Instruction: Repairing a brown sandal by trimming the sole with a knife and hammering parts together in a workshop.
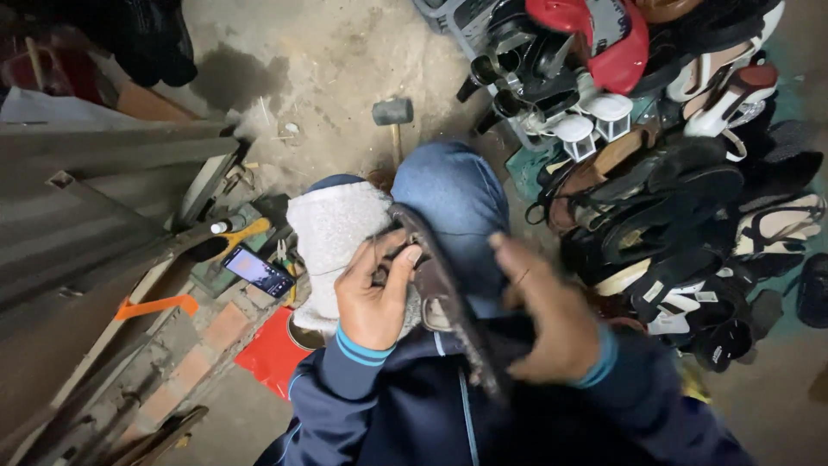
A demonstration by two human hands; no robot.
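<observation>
Left hand point(373, 298) fingers curled tight, pinching the sandal point(448, 302) strap. Right hand point(552, 319) fingers wrapped round its sole, blurred. Just past the fingertips, a grey cloth point(332, 233) over the knee point(453, 194).

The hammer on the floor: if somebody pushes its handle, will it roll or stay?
The hammer probably stays or pivots rather than rolls: its blocky dark head looks heavy for its size and lies flat on the rough floor. The handle looks stiff, so it should lift head-heavy.
</observation>
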